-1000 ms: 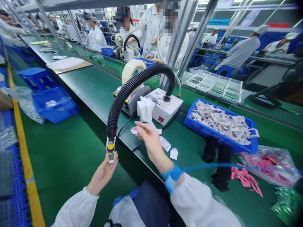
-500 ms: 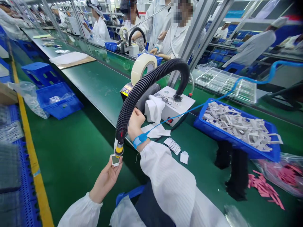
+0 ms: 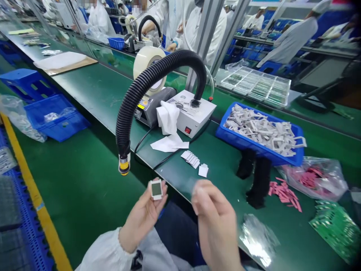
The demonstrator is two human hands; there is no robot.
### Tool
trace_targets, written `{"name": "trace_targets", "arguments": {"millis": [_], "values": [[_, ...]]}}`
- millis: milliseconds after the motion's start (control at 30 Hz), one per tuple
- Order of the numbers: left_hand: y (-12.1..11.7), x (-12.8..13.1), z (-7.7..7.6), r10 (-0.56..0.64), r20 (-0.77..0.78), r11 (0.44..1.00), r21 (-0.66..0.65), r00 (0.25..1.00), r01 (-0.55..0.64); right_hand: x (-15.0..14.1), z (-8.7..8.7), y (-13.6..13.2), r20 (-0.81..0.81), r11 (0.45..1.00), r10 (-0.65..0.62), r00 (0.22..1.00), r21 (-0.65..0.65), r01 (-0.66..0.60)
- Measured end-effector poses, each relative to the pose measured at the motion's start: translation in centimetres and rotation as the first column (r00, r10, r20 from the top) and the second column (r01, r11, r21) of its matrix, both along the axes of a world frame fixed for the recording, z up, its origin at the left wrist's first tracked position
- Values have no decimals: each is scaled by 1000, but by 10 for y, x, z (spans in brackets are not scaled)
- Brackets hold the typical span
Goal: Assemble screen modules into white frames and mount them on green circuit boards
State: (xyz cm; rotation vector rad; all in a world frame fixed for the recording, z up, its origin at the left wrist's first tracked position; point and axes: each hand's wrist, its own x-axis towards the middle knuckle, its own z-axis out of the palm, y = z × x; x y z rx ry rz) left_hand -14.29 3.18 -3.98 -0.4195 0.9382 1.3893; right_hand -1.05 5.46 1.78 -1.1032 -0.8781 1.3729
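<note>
My left hand holds a small LCD screen in a white frame between thumb and fingers, its dark face turned up. To the right, over the bench edge, my right hand is raised with fingers curled together. Motion smears its fingertips, and anything between them is hidden. Up and left of the screen hangs the yellow-tipped end of a black corrugated hose, apart from both hands. Small white pieces lie in an overlapping row on the bench, beside another white piece.
The hose rises from a white box beside a tape roll on its dispenser. A blue bin of white frames, black strips, pink strips, a plastic bag and green circuit boards lie rightward. Co-workers sit across.
My right hand has come back from near the tape dispenser to the bench edge. My left hand has carried the framed screen away from the hose tip, rightward. The view has shifted.
</note>
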Motion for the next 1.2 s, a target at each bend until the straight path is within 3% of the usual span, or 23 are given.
{"name": "trace_targets", "arguments": {"millis": [67,133,333,467,600,900,1200], "values": [[-6,29,15,-117,82,993,5,990,117,27,-4,-13,139,974,-67,988,225,34],[-12,56,29,-215,160,977,22,963,214,54,-9,-24,244,947,-126,961,317,44],[-24,115,52,-399,304,917,140,865,374,113,-15,-51,348,955,-258,901,231,184],[-30,139,56,-492,264,862,283,829,422,131,-11,-67,341,976,-208,917,139,170],[-36,153,58,-547,210,811,370,810,452,141,-8,-77,333,989,-143,932,87,121],[-40,160,57,-586,140,777,376,799,504,151,-10,-81,357,991,-127,925,73,108],[-40,159,56,-571,155,792,361,806,492,151,-12,-83,330,993,-115,937,41,108]]}}
